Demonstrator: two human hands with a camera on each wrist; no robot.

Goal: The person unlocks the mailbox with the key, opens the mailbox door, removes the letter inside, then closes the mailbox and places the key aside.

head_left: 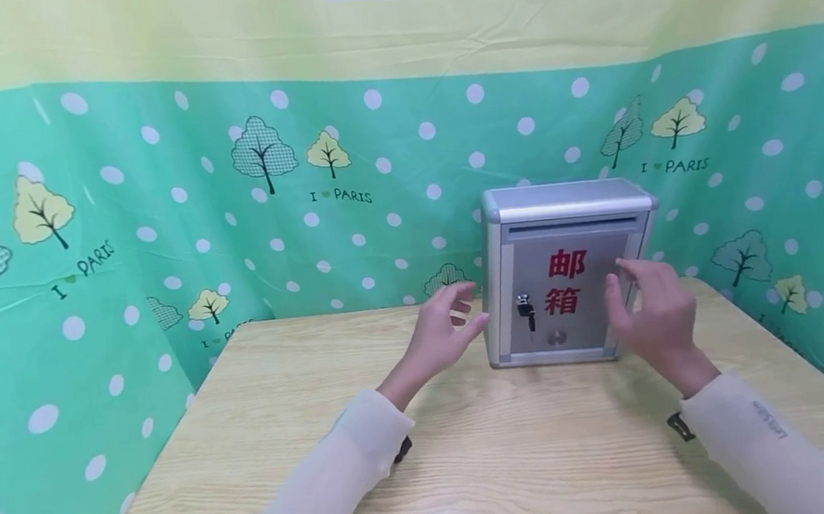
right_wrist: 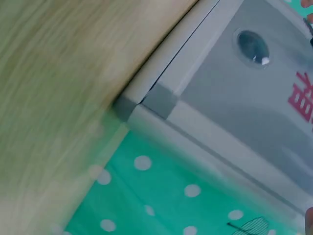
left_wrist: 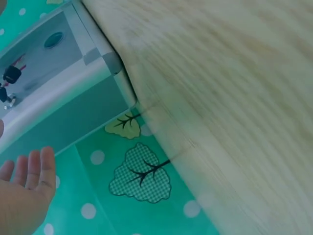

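A silver metal mailbox [head_left: 564, 201] stands upright at the back of the table, with red characters and a slot [head_left: 573, 228] on its front. On the left of its door is a lock [head_left: 524, 305] with black-headed keys hanging from it. My left hand [head_left: 441, 331] is beside the box's left side, fingers loosely bent and holding nothing. The left wrist view shows that hand [left_wrist: 27, 196] apart from the box wall [left_wrist: 83, 110]. In front of the box's right edge is my right hand [head_left: 657, 311], thumb and fingers spread apart around nothing; whether it touches the box I cannot tell.
The light wood table [head_left: 433, 456] extends toward me. A green dotted curtain [head_left: 350, 238] with tree prints hangs close behind the mailbox and along both sides. In the right wrist view a round badge [right_wrist: 252, 47] sits low on the door.
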